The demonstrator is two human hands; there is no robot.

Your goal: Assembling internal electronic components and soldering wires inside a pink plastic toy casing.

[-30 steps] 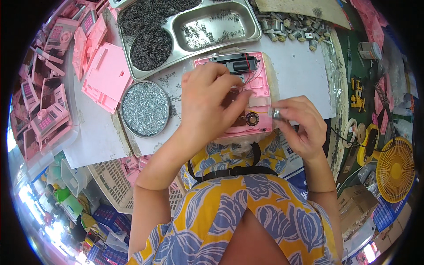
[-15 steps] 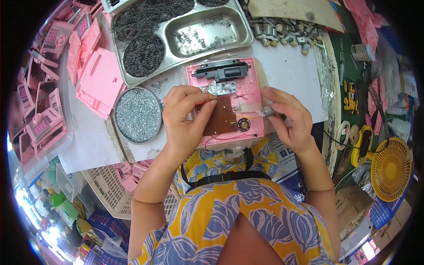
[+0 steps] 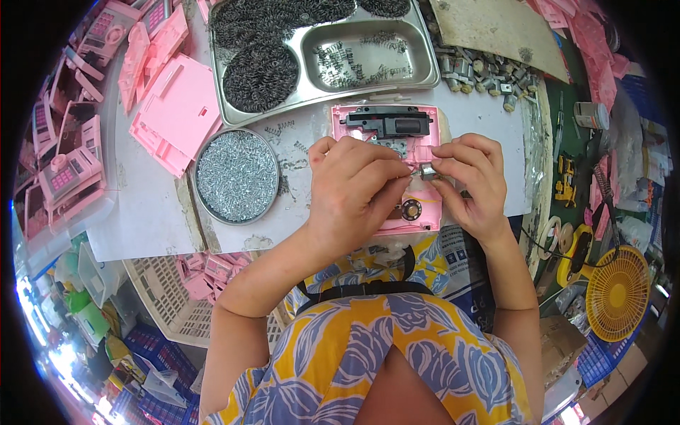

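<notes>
A small silver motor (image 3: 428,171) is pinched between the thumb and fingers of my right hand (image 3: 476,185), just above the pink plastic casing (image 3: 433,119). My left hand (image 3: 358,188) meets it from the other side, thumb and fingertips pressed together at the motor's end; what they pinch is too small to make out. A black mechanism (image 3: 389,125) lies in the casing's far part, with a metal plate (image 3: 391,144) just nearer. The round speaker (image 3: 411,209) sits in the near part. My left hand covers much of the casing's left side.
A steel tray (image 3: 315,101) of dark springs stands at the back, with a pile of motors (image 3: 489,71) to its right. Left are a round dish (image 3: 237,176) of small metal screws and pink casing parts (image 3: 177,106). A yellow fan (image 3: 618,294) stands right.
My left hand has left the brown board's edge and come right to the motor. My right hand keeps hold of the motor. The whole view has shifted, with the table things now farther right.
</notes>
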